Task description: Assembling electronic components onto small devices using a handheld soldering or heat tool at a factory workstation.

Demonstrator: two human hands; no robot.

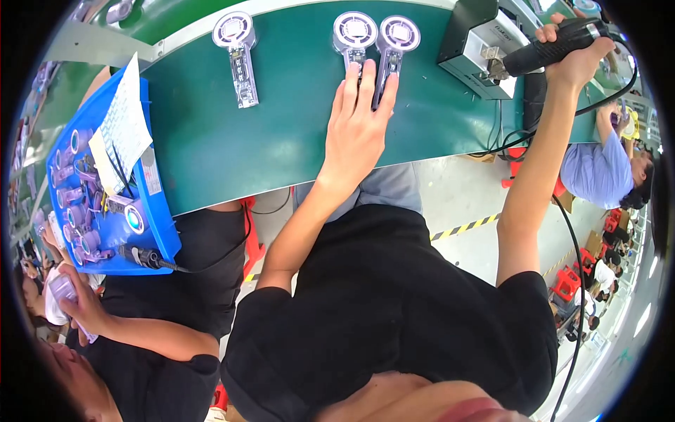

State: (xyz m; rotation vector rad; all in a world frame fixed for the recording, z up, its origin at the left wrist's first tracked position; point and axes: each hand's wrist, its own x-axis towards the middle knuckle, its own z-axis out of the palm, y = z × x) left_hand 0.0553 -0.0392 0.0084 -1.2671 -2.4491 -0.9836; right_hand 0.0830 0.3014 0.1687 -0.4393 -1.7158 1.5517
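Note:
My left hand (356, 133) lies palm down with its fingers stretched over the handles of two handheld fans, a left one (354, 32) and a right one (399, 35). Both have round purple-white heads; the fingers partly hide their handles. In my right hand (580, 62) is a black electric screwdriver (545, 56), held nearly level. Its tip is at the front of a black-and-silver screw feeder (485, 53); whether they touch I cannot tell. A third handheld fan (237, 60) rests farther left, circuit board showing in its opened handle.
A blue bin (160, 204) at the left holds several purple fans, papers and a black plug (144, 256). Beside it, a co-worker's hand (88, 309) grips a pale purple part. The green bench (232, 155) ends near my body. A black cable (578, 267) hangs at right.

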